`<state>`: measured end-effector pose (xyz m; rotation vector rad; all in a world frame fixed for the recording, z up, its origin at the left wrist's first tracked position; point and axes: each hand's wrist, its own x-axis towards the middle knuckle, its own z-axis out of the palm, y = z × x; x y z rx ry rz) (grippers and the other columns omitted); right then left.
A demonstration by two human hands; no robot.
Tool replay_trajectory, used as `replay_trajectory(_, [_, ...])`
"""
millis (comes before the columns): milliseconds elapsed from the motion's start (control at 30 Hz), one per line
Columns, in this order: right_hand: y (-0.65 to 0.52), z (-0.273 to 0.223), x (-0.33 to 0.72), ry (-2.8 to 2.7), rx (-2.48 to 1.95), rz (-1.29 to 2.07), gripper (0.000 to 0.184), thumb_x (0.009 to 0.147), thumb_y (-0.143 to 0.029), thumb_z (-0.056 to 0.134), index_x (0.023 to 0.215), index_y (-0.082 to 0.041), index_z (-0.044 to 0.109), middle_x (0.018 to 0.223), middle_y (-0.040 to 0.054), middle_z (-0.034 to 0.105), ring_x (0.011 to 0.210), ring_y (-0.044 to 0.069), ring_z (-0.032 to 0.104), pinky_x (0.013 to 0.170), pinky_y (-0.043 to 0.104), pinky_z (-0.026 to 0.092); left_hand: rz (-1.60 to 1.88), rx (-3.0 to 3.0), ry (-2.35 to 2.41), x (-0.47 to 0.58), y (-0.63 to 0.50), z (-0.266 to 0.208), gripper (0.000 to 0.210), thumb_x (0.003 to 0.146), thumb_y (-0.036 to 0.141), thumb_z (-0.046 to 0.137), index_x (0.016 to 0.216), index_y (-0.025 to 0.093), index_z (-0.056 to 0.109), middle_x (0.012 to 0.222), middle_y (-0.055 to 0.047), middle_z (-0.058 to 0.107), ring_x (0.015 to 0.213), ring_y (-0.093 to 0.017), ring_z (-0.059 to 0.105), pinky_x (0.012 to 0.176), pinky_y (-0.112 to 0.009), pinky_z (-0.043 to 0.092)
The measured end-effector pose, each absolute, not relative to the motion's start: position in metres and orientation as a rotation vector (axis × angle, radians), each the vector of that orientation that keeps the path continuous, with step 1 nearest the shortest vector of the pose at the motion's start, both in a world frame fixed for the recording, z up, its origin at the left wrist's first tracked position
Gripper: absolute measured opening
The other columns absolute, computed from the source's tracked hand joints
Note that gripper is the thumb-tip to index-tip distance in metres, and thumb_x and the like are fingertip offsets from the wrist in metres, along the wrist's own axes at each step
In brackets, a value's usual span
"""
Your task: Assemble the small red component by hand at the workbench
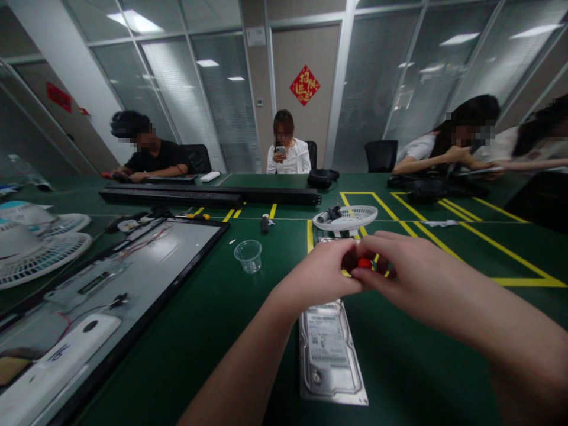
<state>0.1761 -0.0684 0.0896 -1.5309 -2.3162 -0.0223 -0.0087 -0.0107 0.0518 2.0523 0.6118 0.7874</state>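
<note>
My left hand (331, 266) and my right hand (406, 266) meet above the table, fingers curled and fingertips touching. Between their fingertips shows a small red object (364, 262), mostly covered, so its kind is unclear. Both hands appear closed around it. Beneath them a silver hard drive (331, 355) lies flat, its label facing up and its far part hidden by my hands. Left of my hands stands a clear plastic cup (248, 256). Just beyond my hands sits a white round fan grille (346, 219) with small dark parts in it.
A dismantled flat screen panel (177, 248) takes up the left side, with a white case (66, 361) on it. White fan parts (44, 236) lie at far left. Long black bars (213, 195) cross the back. Several people sit across the green table (204, 331), marked with yellow tape.
</note>
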Motion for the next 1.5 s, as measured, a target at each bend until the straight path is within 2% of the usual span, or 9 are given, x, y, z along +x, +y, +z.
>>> replay_trajectory(167, [-0.0694,0.0891,0.1775,-2.356,-1.398,-0.049,0.030,0.094,-0.009,0.058,0.114,-0.024,0.076,0.111,0.0079,0.077,0.094,0.026,0.073,0.081,0.039,0.054,0.817,2.051,0.663,-0.0103,-0.0134,0.0543,0.030,0.079,0.012,0.073,0.108,0.016,0.066,0.104,-0.007,0.075,0.094,-0.022,0.070,0.078,-0.030,0.052])
replay_trajectory(367, [-0.0691,0.0920,0.1768,-2.301,-1.617,-0.059,0.010,0.093,-0.027,0.073,0.102,-0.023,0.077,0.089,0.0071,0.078,0.075,0.026,0.071,0.060,0.036,0.046,0.773,2.077,0.645,-0.0083,-0.0095,0.0499,0.026,0.077,0.014,0.075,0.102,0.016,0.069,0.104,-0.007,0.077,0.094,-0.022,0.071,0.083,-0.033,0.055])
replay_trajectory(600, [-0.0699,0.0921,0.1769,-2.361,-1.436,-0.047,0.023,0.095,-0.012,0.063,0.108,-0.025,0.077,0.105,0.0068,0.077,0.086,0.024,0.072,0.072,0.035,0.051,0.780,2.001,0.631,-0.0093,-0.0121,0.0530,0.035,0.077,0.010,0.075,0.110,0.016,0.067,0.109,-0.009,0.077,0.098,-0.023,0.073,0.083,-0.032,0.056])
replay_trajectory(833, [-0.0670,0.0922,0.1772,-2.294,-1.652,-0.025,0.011,0.095,-0.031,0.072,0.103,-0.025,0.078,0.092,0.0073,0.077,0.079,0.027,0.070,0.065,0.037,0.048,0.751,2.080,0.638,-0.0088,-0.0091,0.0498,0.023,0.078,0.015,0.076,0.099,0.016,0.068,0.102,-0.007,0.076,0.092,-0.022,0.070,0.080,-0.032,0.054])
replay_trajectory(967, [-0.0684,0.0914,0.1786,-2.348,-1.489,-0.023,0.021,0.095,-0.016,0.064,0.109,-0.026,0.076,0.107,0.0071,0.076,0.089,0.025,0.071,0.075,0.038,0.052,0.770,2.047,0.626,-0.0093,-0.0108,0.0519,0.028,0.078,0.011,0.072,0.105,0.016,0.068,0.105,-0.007,0.076,0.095,-0.021,0.071,0.081,-0.030,0.053])
replay_trajectory(1067, [-0.0665,0.0900,0.1781,-2.357,-1.486,-0.047,0.024,0.093,-0.010,0.061,0.105,-0.024,0.077,0.103,0.0074,0.076,0.085,0.024,0.071,0.071,0.036,0.051,0.792,2.038,0.647,-0.0095,-0.0121,0.0538,0.026,0.081,0.014,0.075,0.106,0.016,0.068,0.106,-0.007,0.076,0.096,-0.021,0.071,0.082,-0.031,0.053])
replay_trajectory(1267, [-0.0670,0.0914,0.1754,-2.301,-1.591,-0.046,0.010,0.094,-0.029,0.074,0.101,-0.023,0.078,0.089,0.0077,0.077,0.077,0.026,0.070,0.062,0.035,0.048,0.739,2.085,0.644,-0.0090,-0.0105,0.0520,0.023,0.079,0.014,0.075,0.101,0.016,0.069,0.101,-0.006,0.076,0.091,-0.021,0.069,0.077,-0.030,0.052])
replay_trajectory(1400, [-0.0698,0.0935,0.1747,-2.352,-1.440,-0.024,0.024,0.094,-0.013,0.066,0.111,-0.024,0.077,0.105,0.0083,0.077,0.089,0.025,0.073,0.075,0.036,0.054,0.776,2.047,0.670,-0.0103,-0.0126,0.0536,0.037,0.078,0.010,0.072,0.114,0.016,0.068,0.110,-0.008,0.077,0.096,-0.022,0.071,0.080,-0.031,0.054])
replay_trajectory(1500, [-0.0686,0.0946,0.1735,-2.380,-1.462,-0.019,0.027,0.092,-0.007,0.061,0.106,-0.023,0.077,0.104,0.0083,0.077,0.088,0.024,0.072,0.075,0.036,0.054,0.793,2.059,0.676,-0.0101,-0.0132,0.0544,0.031,0.079,0.013,0.074,0.110,0.016,0.068,0.107,-0.008,0.077,0.096,-0.023,0.071,0.080,-0.031,0.054])
